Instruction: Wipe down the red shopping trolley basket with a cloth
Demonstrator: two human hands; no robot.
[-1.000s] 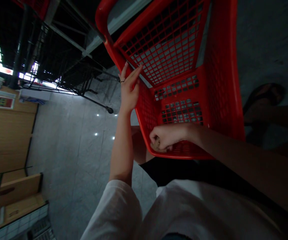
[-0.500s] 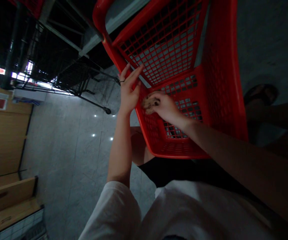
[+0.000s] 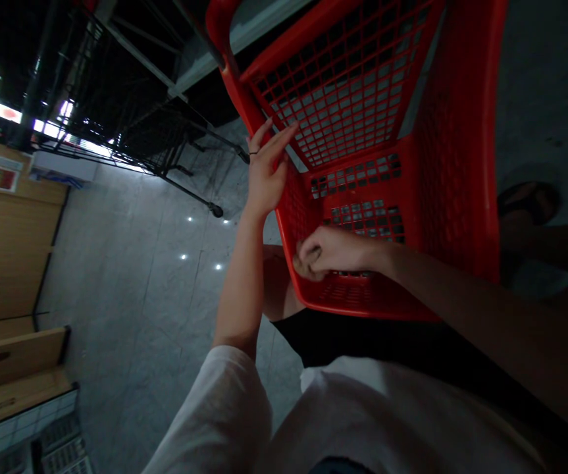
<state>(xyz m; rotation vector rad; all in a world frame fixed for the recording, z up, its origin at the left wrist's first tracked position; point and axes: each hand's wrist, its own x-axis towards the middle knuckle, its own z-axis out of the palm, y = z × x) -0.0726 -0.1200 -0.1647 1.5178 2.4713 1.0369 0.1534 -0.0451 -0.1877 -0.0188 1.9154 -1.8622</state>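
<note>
A red plastic shopping basket [image 3: 466, 151] with mesh walls lies tilted in front of me, its inside facing me. Across its left rim rests my left hand [image 3: 268, 172], fingers stretched out and apart, with a dark ring or band on one finger. Inside the basket, my right hand [image 3: 330, 250] is closed around a crumpled tan cloth [image 3: 306, 266] with dark spots. The cloth presses against the inner wall near the lower left corner. Most of it is hidden by my fingers, and motion blurs it a little.
Black wire carts [image 3: 130, 125] with a caster [image 3: 215, 209] stand at upper left. Wooden cabinets [image 3: 10, 230] line the left side above a grey tiled floor [image 3: 135, 296]. Another person's foot in a dark sandal [image 3: 530, 201] is at right.
My right hand has moved the cloth down along the basket's left inner wall, toward the lower corner. The left hand stays on the rim. The view has shifted slightly.
</note>
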